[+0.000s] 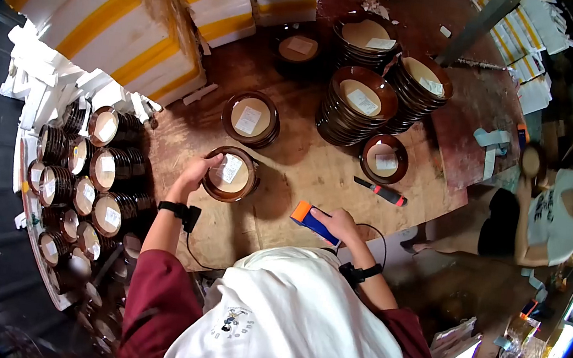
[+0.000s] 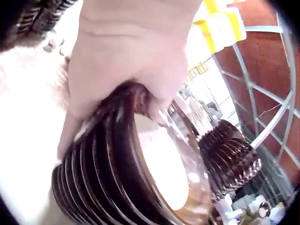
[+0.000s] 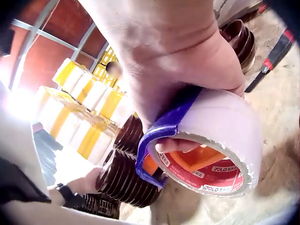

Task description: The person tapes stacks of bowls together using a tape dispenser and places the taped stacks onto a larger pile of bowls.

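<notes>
With thumb over the rim and fingers down the outer side, my left hand (image 1: pixel 192 173) grips a stack of dark brown bowls (image 1: pixel 248 187). A white paper label (image 1: pixel 231 169) lies in the pale centre of its top bowl. The left wrist view shows several nested rims of this stack (image 2: pixel 93 168), tilted in that view. My right hand (image 1: pixel 339 225) holds a blue and orange tape dispenser (image 1: pixel 315 224) above the table's near edge. In the right wrist view a wide roll of tape (image 3: pixel 229 124) sits in it, with fingertips (image 3: pixel 180 146) inside the roll's core.
Another labelled bowl stack (image 1: pixel 250 119) stands just beyond, taller stacks (image 1: pixel 357 109) at the back right. A red and black utility knife (image 1: pixel 381 191) lies near a small bowl (image 1: pixel 384 159). Bundled bowls (image 1: pixel 116 171) fill the left side; foam boxes (image 1: pixel 106 14) rise behind. Another person (image 1: pixel 546 218) is at right.
</notes>
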The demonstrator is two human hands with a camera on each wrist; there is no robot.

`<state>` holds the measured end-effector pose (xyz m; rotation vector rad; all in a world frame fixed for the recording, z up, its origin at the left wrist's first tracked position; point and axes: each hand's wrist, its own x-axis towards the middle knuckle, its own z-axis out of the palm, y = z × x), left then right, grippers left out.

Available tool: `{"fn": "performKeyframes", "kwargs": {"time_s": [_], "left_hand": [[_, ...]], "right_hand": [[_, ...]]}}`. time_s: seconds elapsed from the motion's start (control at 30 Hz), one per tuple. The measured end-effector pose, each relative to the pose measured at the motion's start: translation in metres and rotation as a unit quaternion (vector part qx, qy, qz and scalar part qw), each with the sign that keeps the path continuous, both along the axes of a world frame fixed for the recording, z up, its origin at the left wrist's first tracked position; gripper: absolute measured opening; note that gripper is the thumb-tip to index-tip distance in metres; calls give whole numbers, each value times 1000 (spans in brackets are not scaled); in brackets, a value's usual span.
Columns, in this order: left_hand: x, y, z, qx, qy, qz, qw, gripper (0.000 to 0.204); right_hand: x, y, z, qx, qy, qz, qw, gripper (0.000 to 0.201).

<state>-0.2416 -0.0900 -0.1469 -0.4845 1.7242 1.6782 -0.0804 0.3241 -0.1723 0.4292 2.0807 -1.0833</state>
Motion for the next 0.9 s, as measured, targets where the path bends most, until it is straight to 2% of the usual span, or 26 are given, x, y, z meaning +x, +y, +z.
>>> {"fn": "performKeyframes", "kwargs": {"time_s": [0.13,0.27,0.3,0.37,0.47,0.57,0.67,0.77,0.9], "left_hand": [[33,8,-10,22,36,79,996,41],[91,14,-15,17,-11,194,981,37],[108,1,-46,42,-29,225,973,38],[139,-1,-53,117,-33,294,948,39],[163,9,-54,131,-19,365,922,42],[177,16,-67,159,-13,396,904,42],[171,33,-25,106,7,400,910,43],[169,25,-37,118,1,383,916,43],[153,29,-23,81,-18,377,922,43]], "right_hand": [[1,0,27,-66,-9,-67,996,66],[1,0,35,-99,-36,-100,989,62],[-1,0,35,-105,-36,-101,989,61],[-3,0,31,-90,-14,-90,992,62],[-7,-3,38,-106,-19,-95,990,61],[-17,-4,50,-101,-34,-82,991,61],[-19,-3,41,-79,-28,-55,995,61],[-20,-5,40,-67,-29,-45,996,59],[-19,-14,40,-48,-32,-26,998,61]]}}
